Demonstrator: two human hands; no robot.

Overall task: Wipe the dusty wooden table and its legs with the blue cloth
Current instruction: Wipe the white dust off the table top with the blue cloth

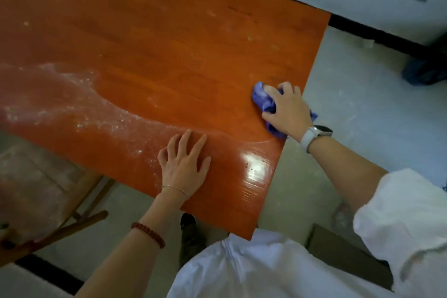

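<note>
Evidently bracing, the left hand [183, 164] rests flat, fingers released, on the wooden surface [169, 43]; the right hand [289, 110] clenches the blue cloth [262, 98] beneath its fingers, dust [72, 97] left of both.

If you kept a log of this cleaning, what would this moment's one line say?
left hand: rests flat on wooden table | right hand: grips blue cloth near its right edge | dust: white patch at left, unwiped

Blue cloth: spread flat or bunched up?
Bunched up: the blue cloth is crumpled under the right hand, wads sticking out on both sides.
</note>
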